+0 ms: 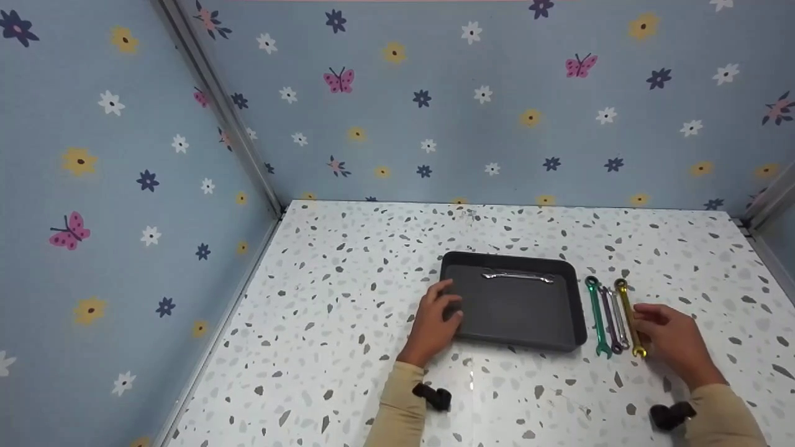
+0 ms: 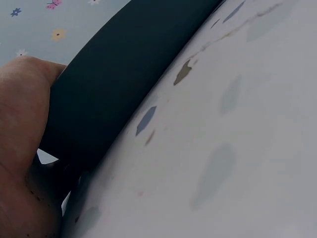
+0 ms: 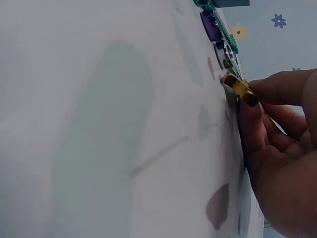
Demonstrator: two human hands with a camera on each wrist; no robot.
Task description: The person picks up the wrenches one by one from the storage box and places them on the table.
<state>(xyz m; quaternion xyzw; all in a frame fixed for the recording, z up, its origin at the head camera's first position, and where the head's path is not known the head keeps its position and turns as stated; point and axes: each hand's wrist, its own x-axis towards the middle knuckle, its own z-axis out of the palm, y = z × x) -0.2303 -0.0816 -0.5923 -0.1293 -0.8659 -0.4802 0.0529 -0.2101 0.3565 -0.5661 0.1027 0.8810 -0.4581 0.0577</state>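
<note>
A dark grey rectangular tray lies on the table, with one silver wrench near its back wall. My left hand grips the tray's left side near the front corner; in the left wrist view the tray's dark wall runs past the hand. To the right of the tray, my right hand pinches a gold wrench at its right side. The right wrist view shows thumb and finger meeting at the gold wrench's end. Some of the right fingers are hidden.
Beside the gold wrench lie a green wrench, a purple wrench and a silver wrench, roughly parallel. The speckled white table meets a flowered blue wall at the back and another at the left.
</note>
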